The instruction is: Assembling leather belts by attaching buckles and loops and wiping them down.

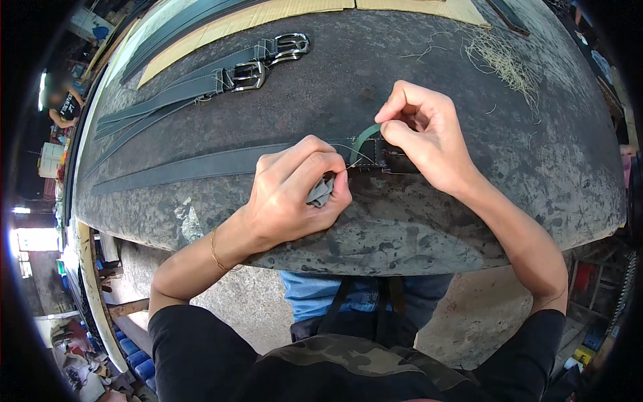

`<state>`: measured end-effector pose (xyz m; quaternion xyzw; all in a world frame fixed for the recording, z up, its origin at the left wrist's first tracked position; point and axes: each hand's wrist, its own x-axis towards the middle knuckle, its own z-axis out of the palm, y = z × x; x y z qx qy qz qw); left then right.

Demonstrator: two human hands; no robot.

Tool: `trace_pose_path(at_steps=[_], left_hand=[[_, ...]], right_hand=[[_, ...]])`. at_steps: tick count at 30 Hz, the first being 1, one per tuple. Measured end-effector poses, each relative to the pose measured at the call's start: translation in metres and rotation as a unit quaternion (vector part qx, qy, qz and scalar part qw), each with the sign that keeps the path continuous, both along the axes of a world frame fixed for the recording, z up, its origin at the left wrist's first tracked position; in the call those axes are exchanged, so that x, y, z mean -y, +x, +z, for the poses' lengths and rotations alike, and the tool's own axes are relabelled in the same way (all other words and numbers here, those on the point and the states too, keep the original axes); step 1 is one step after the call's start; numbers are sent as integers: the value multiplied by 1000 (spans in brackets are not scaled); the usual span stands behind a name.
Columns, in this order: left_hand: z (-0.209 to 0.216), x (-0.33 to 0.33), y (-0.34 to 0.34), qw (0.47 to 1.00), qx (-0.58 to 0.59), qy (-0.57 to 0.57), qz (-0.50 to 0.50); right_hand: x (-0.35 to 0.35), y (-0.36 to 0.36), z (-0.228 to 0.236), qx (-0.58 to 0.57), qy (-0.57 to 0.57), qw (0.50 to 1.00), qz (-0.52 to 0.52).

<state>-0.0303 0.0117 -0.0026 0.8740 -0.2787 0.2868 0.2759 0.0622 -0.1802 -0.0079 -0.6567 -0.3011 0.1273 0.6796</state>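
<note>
Belt strap (201,164) lies flat across the stained bench (469,221); the right hand (429,137) pinches its green loop (363,139) at the buckle end, while the left hand (298,194), fingers closed, clutches a grey cloth (321,192).

Plenty of bare table (469,221) to the right of the hands and along the near edge, so that side's wide open. Left is blocked by the long grey belt (194,166) lying flat. Further back sit more buckled belts (221,77), and loose straw (499,57) clutters the far right corner.
</note>
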Motion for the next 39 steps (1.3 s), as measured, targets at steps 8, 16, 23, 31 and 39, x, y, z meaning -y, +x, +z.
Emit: trace_pose_path(at_steps=[8, 16, 23, 31, 39], left_hand=[[0, 0, 0, 1000, -6, 1, -2], [-1, -1, -1, 1000, -6, 6, 2], [0, 0, -1, 1000, -4, 12, 4], [3, 3, -4, 999, 1, 6, 35], [-3, -1, 1, 998, -22, 59, -17]], right_hand=[[0, -1, -1, 27, -2, 1000, -4], [-1, -2, 0, 1, -13, 1000, -3], [-2, -2, -1, 19, -20, 1000, -11], [1, 9, -1, -48, 50, 994, -90], [17, 30, 13, -117, 88, 982, -122]])
